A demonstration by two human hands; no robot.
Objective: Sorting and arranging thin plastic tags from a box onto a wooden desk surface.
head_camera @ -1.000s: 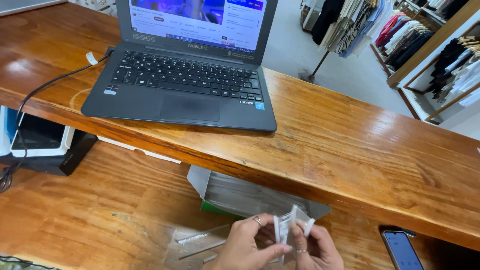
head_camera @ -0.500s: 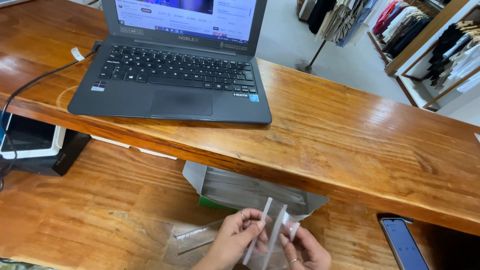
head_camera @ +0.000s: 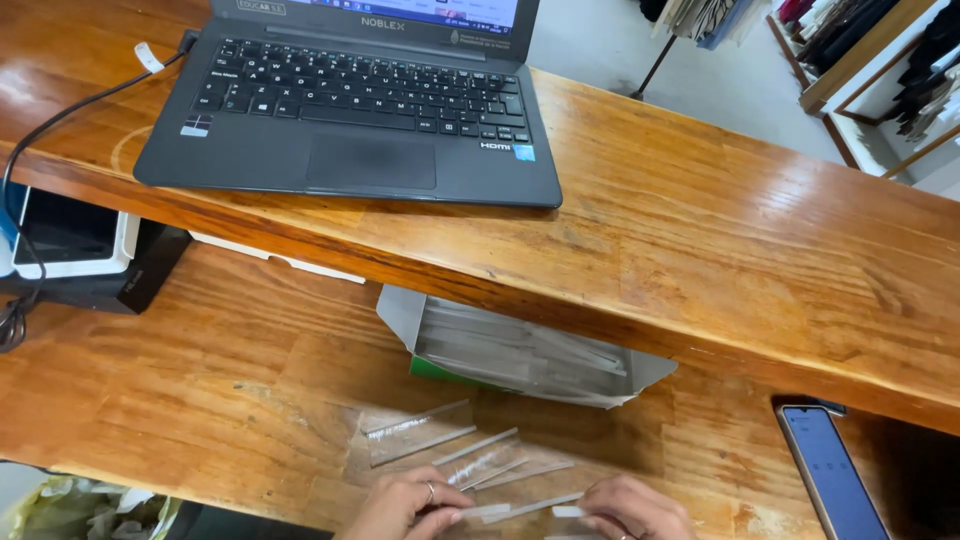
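Note:
At the bottom edge, my left hand [head_camera: 405,505] and my right hand [head_camera: 630,512] pinch the two ends of a small clear plastic bag [head_camera: 520,508], stretched flat just above the lower wooden shelf [head_camera: 200,380]. A ring shows on my left hand. Several more clear plastic bags [head_camera: 440,445] lie spread on the wood just beyond my fingers. Behind them sits an open grey cardboard box [head_camera: 520,355] filled with the same clear bags, tucked partly under the upper counter.
A dark laptop [head_camera: 350,110] stands open on the upper wooden counter [head_camera: 760,240], with a black cable [head_camera: 60,115] running off its left side. A black-and-white device [head_camera: 75,250] sits at left on the shelf. A phone [head_camera: 830,475] lies at right. Clothes racks [head_camera: 890,60] stand beyond.
My hands have dropped lower and moved apart, bringing the clear bag from an upright hold down to a flat stretch near the shelf. The view has tilted downward.

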